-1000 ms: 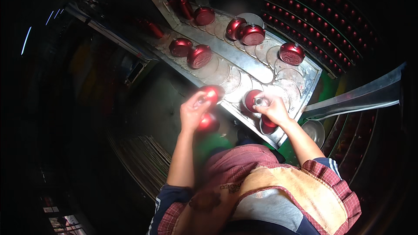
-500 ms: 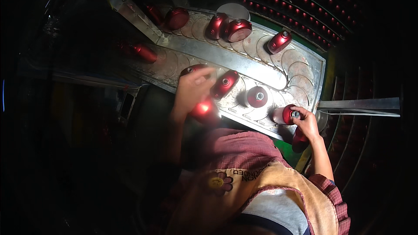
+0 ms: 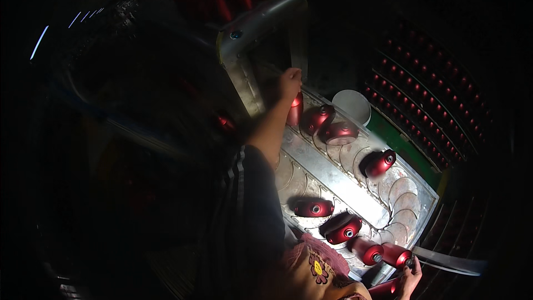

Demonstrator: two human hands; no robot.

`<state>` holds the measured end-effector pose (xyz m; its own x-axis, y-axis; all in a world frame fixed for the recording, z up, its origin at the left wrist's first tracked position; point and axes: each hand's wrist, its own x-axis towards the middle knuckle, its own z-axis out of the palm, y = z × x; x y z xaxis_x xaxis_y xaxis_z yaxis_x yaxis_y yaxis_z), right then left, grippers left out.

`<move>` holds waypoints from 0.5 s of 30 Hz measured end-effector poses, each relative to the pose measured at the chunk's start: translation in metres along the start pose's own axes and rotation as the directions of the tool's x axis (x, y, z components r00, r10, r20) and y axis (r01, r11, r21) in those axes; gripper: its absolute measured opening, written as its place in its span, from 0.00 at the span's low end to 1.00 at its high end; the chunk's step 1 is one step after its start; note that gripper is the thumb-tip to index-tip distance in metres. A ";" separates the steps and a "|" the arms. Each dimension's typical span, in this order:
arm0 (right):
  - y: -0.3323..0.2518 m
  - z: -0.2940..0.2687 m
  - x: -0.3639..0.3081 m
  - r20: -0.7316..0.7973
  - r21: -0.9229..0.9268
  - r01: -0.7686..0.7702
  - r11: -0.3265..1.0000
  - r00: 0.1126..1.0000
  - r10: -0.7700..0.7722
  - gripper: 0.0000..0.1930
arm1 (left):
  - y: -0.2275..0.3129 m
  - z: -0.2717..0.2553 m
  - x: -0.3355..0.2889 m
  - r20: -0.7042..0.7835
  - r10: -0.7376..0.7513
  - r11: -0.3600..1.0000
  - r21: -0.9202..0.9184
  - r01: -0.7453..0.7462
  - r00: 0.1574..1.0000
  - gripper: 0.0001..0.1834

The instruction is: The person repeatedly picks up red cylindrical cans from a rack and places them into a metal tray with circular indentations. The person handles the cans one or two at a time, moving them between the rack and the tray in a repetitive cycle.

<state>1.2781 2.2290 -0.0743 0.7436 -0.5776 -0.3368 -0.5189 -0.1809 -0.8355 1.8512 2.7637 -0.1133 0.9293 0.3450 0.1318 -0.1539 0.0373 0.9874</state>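
Observation:
My left arm stretches far out across the conveyor, and my left hand (image 3: 291, 82) is closed at the top of a glossy red bottle (image 3: 295, 111); the fingers partly hide the bottle's upper end. Low on the right, my right hand (image 3: 410, 281) has its fingers closed at the neck of another red bottle (image 3: 395, 255), which leans on the near track. Touching it on the left is a red bottle with a metal neck (image 3: 368, 252). Farther left on that track stand a flattened red bottle (image 3: 341, 230) and another flattened red bottle (image 3: 313, 208).
Overlapping metal plates form the looping conveyor (image 3: 408, 211) around a bright metal centre strip (image 3: 333, 180). On the far track stand several red bottles (image 3: 381, 163). A metal arch (image 3: 266, 14) rises at the far left end. Racked red items (image 3: 433, 94) fill the dark background at right.
My left hand has moved from the near track to the far track's left end. The view has turned. My right hand stays near the conveyor's right end, now at a bottle beside another.

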 end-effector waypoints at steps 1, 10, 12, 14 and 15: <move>-0.014 -0.003 -0.008 -0.046 -0.060 -0.017 0.998 0.999 0.014 0.22 | -0.019 0.004 0.011 0.010 0.003 1.000 0.004 -0.003 1.000 0.09; -0.170 -0.010 0.039 -0.394 0.046 0.433 0.900 0.836 -0.382 0.16 | -0.051 -0.009 0.022 0.028 0.234 0.963 0.131 -0.236 0.972 0.11; -0.198 0.007 0.079 -0.403 0.121 0.583 0.804 0.769 -0.497 0.15 | -0.011 -0.023 -0.004 -0.002 0.297 0.931 0.221 -0.289 0.955 0.12; -0.212 0.045 0.134 -0.318 0.196 0.664 0.721 0.739 -0.594 0.14 | 0.035 -0.039 -0.050 -0.009 0.316 0.939 0.148 -0.311 0.949 0.12; -0.209 0.079 0.166 -0.248 0.228 0.696 0.681 0.718 -0.650 0.14 | 0.057 -0.048 -0.074 -0.022 0.348 0.935 0.080 -0.345 0.937 0.13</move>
<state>1.5433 2.2337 0.0104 0.7666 -0.4947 0.4093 0.2598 -0.3439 -0.9023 1.7572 2.7852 -0.0714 0.8102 0.3567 0.4652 -0.4380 -0.1590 0.8848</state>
